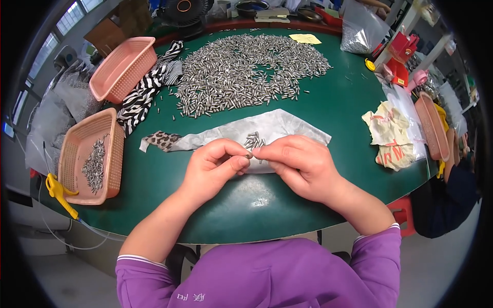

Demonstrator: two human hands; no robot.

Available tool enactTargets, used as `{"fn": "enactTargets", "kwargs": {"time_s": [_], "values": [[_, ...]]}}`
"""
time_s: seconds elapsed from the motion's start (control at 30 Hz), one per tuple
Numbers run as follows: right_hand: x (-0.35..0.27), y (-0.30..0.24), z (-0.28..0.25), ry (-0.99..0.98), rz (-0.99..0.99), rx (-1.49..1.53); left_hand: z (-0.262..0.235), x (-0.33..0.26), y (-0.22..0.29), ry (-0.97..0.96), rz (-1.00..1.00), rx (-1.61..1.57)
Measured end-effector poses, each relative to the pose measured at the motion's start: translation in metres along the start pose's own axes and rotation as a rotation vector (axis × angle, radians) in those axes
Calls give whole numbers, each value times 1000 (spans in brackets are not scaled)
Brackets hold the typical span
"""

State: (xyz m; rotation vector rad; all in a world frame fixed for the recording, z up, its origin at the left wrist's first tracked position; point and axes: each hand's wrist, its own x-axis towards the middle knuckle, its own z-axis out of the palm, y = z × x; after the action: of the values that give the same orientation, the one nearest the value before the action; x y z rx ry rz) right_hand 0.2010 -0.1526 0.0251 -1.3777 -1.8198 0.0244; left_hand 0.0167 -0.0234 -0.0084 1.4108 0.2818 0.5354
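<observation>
Over a pale cloth point(298, 128), my two hands meet with their fingertips almost touching. My left hand point(215, 165) is closed in a pinch of thumb and index finger on a small metal pin point(249, 155). From the other side, the thumb and index finger of my right hand point(305, 163) are closed at the same spot; what they grip is mostly hidden. Just beyond the fingertips, several small silver pins point(254, 140) lie loose on the cloth. A wide heap of similar pins point(231, 72) covers the far middle of the green table point(205, 220).
Left, a pink basket point(115, 169) holds pins, near another pink basket point(126, 66), a zebra-striped cloth point(141, 100) and a yellow air gun point(60, 194). Right are crumpled cloth scraps point(393, 133), plastic bags and a narrow pink basket point(431, 126). Another person point(447, 195) sits at the right.
</observation>
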Motion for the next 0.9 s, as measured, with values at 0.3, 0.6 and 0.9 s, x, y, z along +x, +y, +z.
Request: {"fn": "enactTargets", "kwargs": {"time_s": [0.3,0.6,0.9], "values": [[-2,0,4,-16,30,79,1,0,0,8,34,46],[0,-7,-2,-61,-19,-42,1,0,2,-5,12,85],[1,-3,-2,-10,-29,-57,2,0,1,-31,-10,11]]}}
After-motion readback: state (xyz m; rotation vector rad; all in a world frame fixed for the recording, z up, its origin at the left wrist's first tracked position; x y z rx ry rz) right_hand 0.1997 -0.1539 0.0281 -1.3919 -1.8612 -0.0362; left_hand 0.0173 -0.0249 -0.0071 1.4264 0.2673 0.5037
